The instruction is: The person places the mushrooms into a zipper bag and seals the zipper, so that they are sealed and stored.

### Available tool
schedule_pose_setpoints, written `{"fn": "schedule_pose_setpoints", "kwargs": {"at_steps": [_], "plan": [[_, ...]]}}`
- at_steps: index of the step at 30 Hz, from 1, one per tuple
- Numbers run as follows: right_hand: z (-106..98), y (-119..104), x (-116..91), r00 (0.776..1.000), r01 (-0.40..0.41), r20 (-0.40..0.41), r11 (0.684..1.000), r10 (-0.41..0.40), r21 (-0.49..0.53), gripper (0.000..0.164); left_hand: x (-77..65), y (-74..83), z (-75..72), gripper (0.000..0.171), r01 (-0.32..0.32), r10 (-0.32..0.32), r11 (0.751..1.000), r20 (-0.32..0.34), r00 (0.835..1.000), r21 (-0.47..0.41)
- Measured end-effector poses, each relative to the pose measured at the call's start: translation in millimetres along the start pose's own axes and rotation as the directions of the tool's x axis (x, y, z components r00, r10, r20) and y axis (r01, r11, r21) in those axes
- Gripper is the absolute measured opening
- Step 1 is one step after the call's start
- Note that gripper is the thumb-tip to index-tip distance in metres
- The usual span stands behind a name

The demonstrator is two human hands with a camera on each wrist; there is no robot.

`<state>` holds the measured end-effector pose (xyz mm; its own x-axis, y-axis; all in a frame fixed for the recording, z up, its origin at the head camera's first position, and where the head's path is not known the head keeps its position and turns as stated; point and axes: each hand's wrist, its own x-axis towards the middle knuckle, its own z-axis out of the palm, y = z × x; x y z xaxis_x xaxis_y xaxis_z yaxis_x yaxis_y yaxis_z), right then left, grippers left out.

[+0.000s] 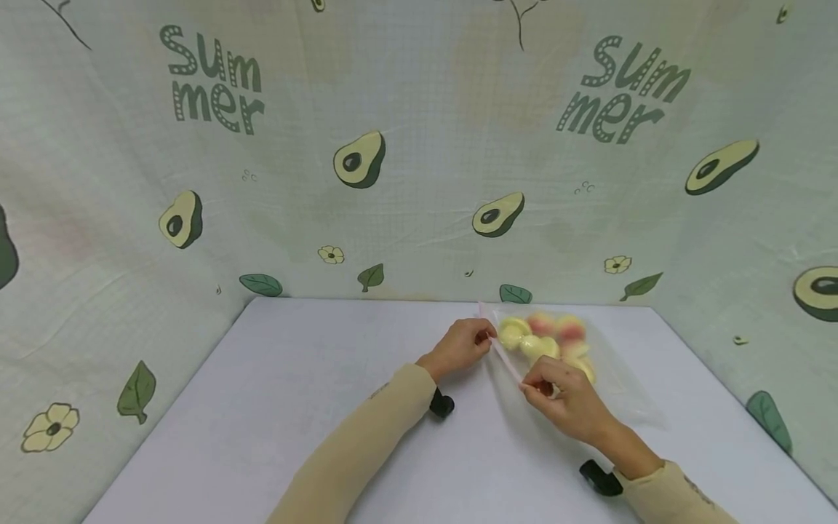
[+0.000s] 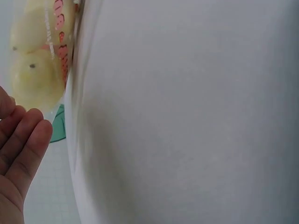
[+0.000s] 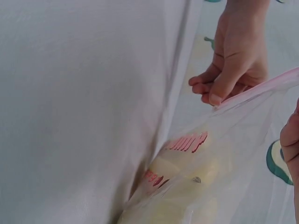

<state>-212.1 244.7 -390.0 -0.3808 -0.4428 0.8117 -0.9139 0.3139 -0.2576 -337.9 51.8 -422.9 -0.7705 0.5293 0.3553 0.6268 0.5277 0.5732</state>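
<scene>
A clear zip bag with a pink zip strip lies toward the table's back right. Inside are several round, pale yellow fruit-like pieces, some blushed red; red print shows on the bag in both wrist views. With thumb and fingertips, my left hand pinches the pink strip near its far end. Closer to me, my right hand pinches the same strip between thumb and forefinger. Only a sliver of the right hand shows in the right wrist view.
The bag and hands are over a white-covered table. Behind and at both sides hangs a pale cloth printed with avocados, leaves and lettering. A black wrist camera sits below the left wrist, another by the right.
</scene>
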Motion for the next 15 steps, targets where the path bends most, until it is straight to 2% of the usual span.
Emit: {"fn": "schedule_pose_setpoints", "kwargs": {"at_steps": [4, 15], "plan": [[-2, -11, 8, 1.0, 0.02, -0.009, 1.0, -0.02, 0.017, 0.034, 3.1, -1.6, -0.3, 0.016, 0.013, -0.013, 1.0, -0.003, 1.0, -0.007], [-4, -15, 11, 1.0, 0.019, 0.007, 0.999, -0.019, 0.038, 0.034, 8.0, -8.1, -0.8, 0.016, 0.065, -0.065, 0.998, -0.002, 0.998, 0.013]]}}
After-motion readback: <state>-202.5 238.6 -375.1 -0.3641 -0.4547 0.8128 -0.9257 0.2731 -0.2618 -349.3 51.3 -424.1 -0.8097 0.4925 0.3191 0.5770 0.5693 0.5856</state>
